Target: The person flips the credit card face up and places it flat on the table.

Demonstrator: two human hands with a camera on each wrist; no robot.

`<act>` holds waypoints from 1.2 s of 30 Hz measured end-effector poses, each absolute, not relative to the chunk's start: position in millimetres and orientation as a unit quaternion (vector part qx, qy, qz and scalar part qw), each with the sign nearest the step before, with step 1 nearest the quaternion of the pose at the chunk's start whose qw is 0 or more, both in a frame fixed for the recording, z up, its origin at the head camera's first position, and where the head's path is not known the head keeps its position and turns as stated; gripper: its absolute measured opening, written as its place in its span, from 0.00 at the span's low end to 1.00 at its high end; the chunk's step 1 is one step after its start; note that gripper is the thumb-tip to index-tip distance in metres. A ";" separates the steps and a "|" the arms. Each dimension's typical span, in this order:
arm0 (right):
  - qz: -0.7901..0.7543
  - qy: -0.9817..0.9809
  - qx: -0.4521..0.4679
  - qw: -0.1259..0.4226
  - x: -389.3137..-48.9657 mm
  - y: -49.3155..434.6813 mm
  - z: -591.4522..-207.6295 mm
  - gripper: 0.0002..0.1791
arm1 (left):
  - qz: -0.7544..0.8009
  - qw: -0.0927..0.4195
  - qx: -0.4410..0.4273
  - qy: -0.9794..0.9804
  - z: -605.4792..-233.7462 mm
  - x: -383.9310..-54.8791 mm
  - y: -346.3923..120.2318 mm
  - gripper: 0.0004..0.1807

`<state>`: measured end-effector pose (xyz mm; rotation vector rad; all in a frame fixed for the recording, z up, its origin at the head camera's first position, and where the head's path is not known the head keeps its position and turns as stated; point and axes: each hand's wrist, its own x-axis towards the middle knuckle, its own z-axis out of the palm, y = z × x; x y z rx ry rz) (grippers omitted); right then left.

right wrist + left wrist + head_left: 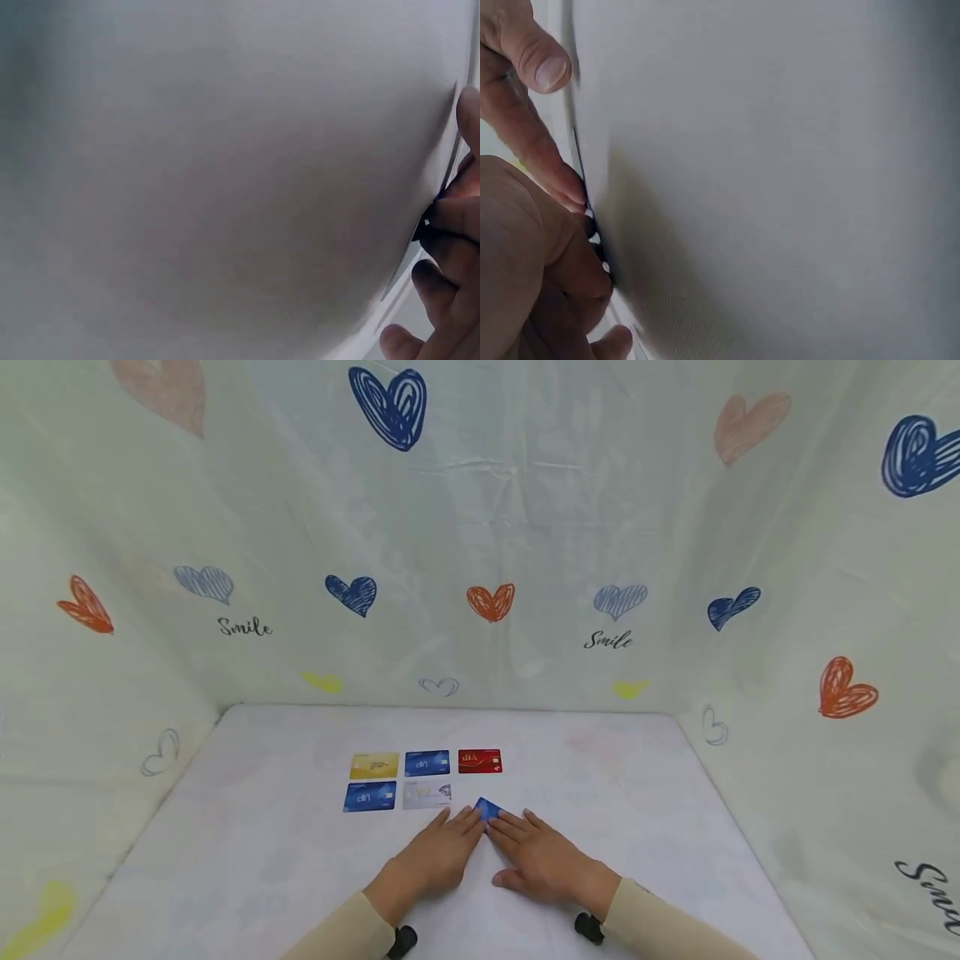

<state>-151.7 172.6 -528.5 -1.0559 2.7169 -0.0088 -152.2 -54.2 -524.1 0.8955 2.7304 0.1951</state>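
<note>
A blue card [487,807] lies tilted on the white tabletop, with the fingertips of both hands on it and covering much of it. My left hand [438,860] touches its left side, fingers stretched forward. From the right, my right hand [543,862] rests its extended fingertips on the card, thumb spread out to the side. Just beyond the left fingers is a silver-white card [427,794], beside a blue VIP card [370,797]. Behind these lie a yellow card [374,766], another blue VIP card [427,763] and a red VIP card [480,761].
The white table [645,777] ends at a back edge against a hanging white cloth [525,527] printed with hearts and "Smile". The same cloth hangs along both sides. Each wrist carries a small black device.
</note>
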 end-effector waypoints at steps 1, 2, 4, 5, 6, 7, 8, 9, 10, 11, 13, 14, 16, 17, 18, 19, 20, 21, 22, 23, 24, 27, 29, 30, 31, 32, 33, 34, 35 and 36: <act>0.002 0.927 -0.359 0.109 -150.6 172.7 -529.6 0.42 | 0.063 0.129 0.306 0.941 -525.3 -149.5 -54.9 0.31; 0.006 0.928 -0.358 0.106 -149.6 172.9 -530.3 0.42 | 0.062 0.127 0.303 0.942 -526.4 -146.6 -55.6 0.30; 0.010 0.928 -0.358 0.099 -148.6 173.3 -531.1 0.42 | 0.064 0.128 0.295 0.945 -527.9 -141.1 -57.3 0.29; 0.010 0.928 -0.359 0.098 -149.2 173.2 -531.1 0.42 | 0.067 0.129 0.289 0.946 -528.8 -138.6 -58.2 0.29; 0.010 0.928 -0.359 0.097 -150.4 172.6 -530.8 0.42 | 0.070 0.130 0.284 0.947 -529.3 -136.6 -59.2 0.28; 0.009 0.927 -0.362 0.094 -152.3 171.8 -529.9 0.42 | 0.073 0.131 0.279 0.948 -529.6 -135.1 -59.9 0.28; 0.006 0.927 -0.363 0.092 -154.4 170.7 -528.7 0.42 | 0.076 0.132 0.275 0.949 -529.2 -134.0 -60.6 0.28; 0.003 0.927 -0.363 0.091 -156.7 169.5 -527.7 0.41 | 0.076 0.132 0.273 0.950 -528.2 -133.2 -61.2 0.28; -0.001 0.928 -0.363 0.088 -159.2 168.3 -527.3 0.41 | 0.072 0.128 0.272 0.951 -527.2 -132.9 -61.5 0.28; -0.006 0.929 -0.361 0.088 -161.1 167.4 -527.4 0.40 | 0.070 0.125 0.271 0.952 -526.2 -133.0 -61.9 0.27; -0.015 0.930 -0.356 0.088 -163.3 166.2 -527.5 0.39 | 0.064 0.120 0.271 0.953 -523.1 -134.0 -62.2 0.27; -0.019 0.931 -0.353 0.090 -163.9 166.0 -528.2 0.39 | 0.062 0.117 0.272 0.953 -521.5 -134.7 -62.4 0.27; -0.025 0.932 -0.350 0.094 -164.2 166.4 -529.7 0.39 | 0.061 0.115 0.273 0.953 -518.9 -135.9 -62.9 0.27; -0.028 0.931 -0.350 0.098 -164.3 166.8 -530.0 0.38 | 0.064 0.117 0.270 0.953 -518.4 -136.1 -63.2 0.26; -0.033 0.931 -0.349 0.098 -165.2 167.1 -529.9 0.38 | 0.065 0.117 0.269 0.954 -518.0 -136.5 -63.6 0.26; -0.038 0.933 -0.345 0.096 -166.4 167.4 -529.3 0.38 | 0.066 0.113 0.269 0.954 -518.0 -137.0 -63.8 0.26; -0.046 0.935 -0.340 0.092 -168.1 167.8 -528.7 0.38 | 0.068 0.103 0.270 0.955 -518.2 -137.7 -64.1 0.25; -0.055 0.938 -0.332 0.083 -170.2 168.1 -527.6 0.38 | 0.070 0.089 0.269 0.956 -519.0 -138.8 -64.2 0.25; -0.064 0.941 -0.324 0.072 -172.9 168.2 -526.5 0.37 | 0.071 0.070 0.267 0.959 -519.8 -140.2 -64.3 0.24; -0.072 0.945 -0.315 0.057 -176.2 168.2 -525.4 0.37 | 0.073 0.049 0.262 0.961 -521.3 -142.0 -64.1 0.23; -0.079 0.948 -0.305 0.044 -179.7 168.1 -524.9 0.37 | 0.075 0.027 0.254 0.964 -522.6 -144.1 -63.9 0.23; -0.085 0.953 -0.292 0.014 -188.9 167.3 -525.3 0.36 | 0.083 -0.020 0.221 0.972 -526.6 -151.2 -63.3 0.28; -0.080 0.953 -0.290 0.013 -194.1 167.6 -527.2 0.36 | 0.089 -0.027 0.201 0.975 -528.5 -156.8 -61.8 0.35; -0.078 0.954 -0.290 0.017 -196.1 167.6 -528.2 0.36 | 0.090 -0.027 0.194 0.976 -529.5 -159.4 -61.4 0.39; -0.077 0.953 -0.291 0.020 -197.5 167.5 -529.0 0.36 | 0.089 -0.026 0.191 0.977 -530.3 -161.6 -61.1 0.41; -0.076 0.953 -0.292 0.023 -198.8 167.3 -529.7 0.36 | 0.089 -0.026 0.189 0.978 -531.1 -163.7 -61.1 0.43; -0.075 0.952 -0.294 0.025 -199.9 167.0 -530.1 0.36 | 0.086 -0.024 0.187 0.978 -531.7 -165.1 -61.1 0.44; -0.075 0.952 -0.296 0.028 -200.9 166.5 -530.5 0.36 | 0.085 -0.025 0.187 0.978 -532.3 -166.3 -61.4 0.45; -0.075 0.952 -0.297 0.029 -201.8 166.1 -530.7 0.35 | 0.082 -0.026 0.187 0.979 -532.8 -167.2 -61.7 0.45; -0.075 0.951 -0.298 0.030 -202.7 165.6 -530.9 0.34 | 0.083 -0.026 0.186 0.979 -533.3 -167.9 -61.9 0.45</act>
